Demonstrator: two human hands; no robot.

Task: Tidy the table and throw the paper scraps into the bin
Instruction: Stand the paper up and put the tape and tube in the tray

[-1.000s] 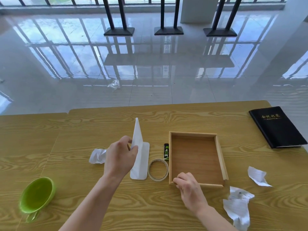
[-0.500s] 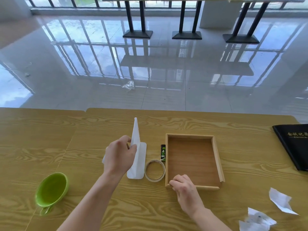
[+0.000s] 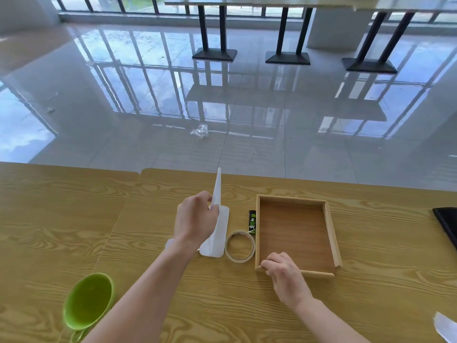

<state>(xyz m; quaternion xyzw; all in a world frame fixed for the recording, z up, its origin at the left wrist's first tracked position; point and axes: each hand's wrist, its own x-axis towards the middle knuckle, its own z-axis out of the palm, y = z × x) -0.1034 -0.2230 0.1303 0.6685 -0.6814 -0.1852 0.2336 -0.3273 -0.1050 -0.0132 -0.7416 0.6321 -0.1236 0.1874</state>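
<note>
My left hand (image 3: 195, 219) pinches a white folded sheet (image 3: 217, 224) whose upper flap stands upright while its lower part lies flat on the wooden table (image 3: 383, 280). My right hand (image 3: 284, 273) grips the near left corner of an empty wooden tray (image 3: 331, 233). A paper scrap (image 3: 446, 326) shows at the lower right edge, partly cut off. A crumpled scrap that lay left of my left hand is hidden behind it. No bin is in view.
A tape roll (image 3: 239, 246) and a small black-green lighter (image 3: 252, 219) lie between the sheet and the tray. A green cup (image 3: 87, 300) stands near left. A black notebook (image 3: 448, 225) sits at the right edge. Beyond the far table edge is glossy floor with a plastic scrap (image 3: 199, 131).
The view has swung left and up, so the notebook and the right-hand scraps slid toward the frame edge. Both hands keep their holds on the sheet and the tray.
</note>
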